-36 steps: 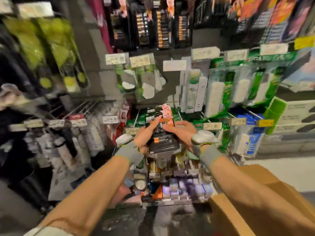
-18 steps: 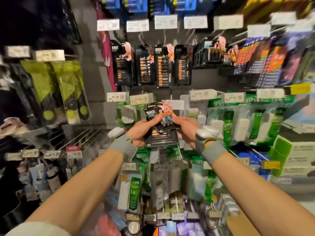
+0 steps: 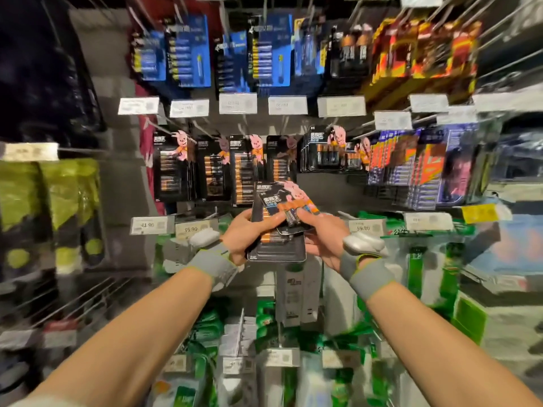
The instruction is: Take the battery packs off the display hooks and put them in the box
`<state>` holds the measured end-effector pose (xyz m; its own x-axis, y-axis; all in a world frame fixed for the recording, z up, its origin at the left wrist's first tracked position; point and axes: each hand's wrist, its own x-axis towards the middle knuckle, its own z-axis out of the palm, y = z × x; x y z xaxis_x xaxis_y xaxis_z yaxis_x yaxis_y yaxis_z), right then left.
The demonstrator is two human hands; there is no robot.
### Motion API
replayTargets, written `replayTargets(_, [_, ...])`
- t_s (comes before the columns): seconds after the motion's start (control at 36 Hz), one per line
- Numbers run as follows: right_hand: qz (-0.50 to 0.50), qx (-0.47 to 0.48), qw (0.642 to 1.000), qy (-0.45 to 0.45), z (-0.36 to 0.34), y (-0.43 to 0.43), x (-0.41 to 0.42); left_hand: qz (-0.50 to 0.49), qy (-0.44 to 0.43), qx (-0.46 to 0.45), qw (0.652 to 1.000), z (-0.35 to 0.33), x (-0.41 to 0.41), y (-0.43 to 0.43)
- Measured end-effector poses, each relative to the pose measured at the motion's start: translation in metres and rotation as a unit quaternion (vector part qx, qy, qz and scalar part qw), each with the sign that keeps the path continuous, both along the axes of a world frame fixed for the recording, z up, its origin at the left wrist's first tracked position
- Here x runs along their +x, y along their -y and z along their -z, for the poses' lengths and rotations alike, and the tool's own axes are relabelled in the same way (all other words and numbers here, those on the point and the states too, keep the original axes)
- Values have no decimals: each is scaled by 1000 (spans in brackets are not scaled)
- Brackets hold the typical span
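Both my hands hold a small stack of black battery packs [image 3: 277, 248] with a pink bunny print, in front of the display. My left hand [image 3: 249, 233] grips the stack from the left with its thumb across the front. My right hand [image 3: 321, 239] pinches the top pack [image 3: 282, 201] from the right. Behind them, more black battery packs [image 3: 244, 168] hang in a row on display hooks. The box is out of view.
Blue battery packs [image 3: 264, 57] hang on the top row, red and orange ones [image 3: 423, 54] at upper right, purple ones [image 3: 420, 168] at right. White price tags [image 3: 238, 103] line the hook ends. Green and white power strips [image 3: 293, 292] hang below my hands.
My view has tilted up from the lower shelves and box to the battery rows. Both hands rose with the packs, and the top pack has slid askew on the stack.
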<state>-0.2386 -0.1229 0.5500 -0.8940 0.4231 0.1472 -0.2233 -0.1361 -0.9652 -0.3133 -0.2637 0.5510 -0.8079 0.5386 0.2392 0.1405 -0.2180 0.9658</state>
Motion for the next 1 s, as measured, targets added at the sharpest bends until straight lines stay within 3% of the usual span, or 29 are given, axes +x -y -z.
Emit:
replayTargets(0.17, [-3,-22,1000,-8,-13,-27,-1,21,-2,5,1000,-15,-10,-24])
replayTargets(0.36, [89,21,996,-3,-23,-58,-10,-14,-6,41,999,-21,-31,-51])
replayTargets(0.58, [130,-4,990,-49,-34,-84,-15,-88,-31,38,995,-39,-61,-72])
replayTargets(0.78, [145,-36,985,-88,-55,-96,-30,-120,-138,11,983,-56,-71,-80])
replayTargets(1.0, [154,-43,978,-132,-72,-107,-51,-114,-155,6,981,-60,-79,-85])
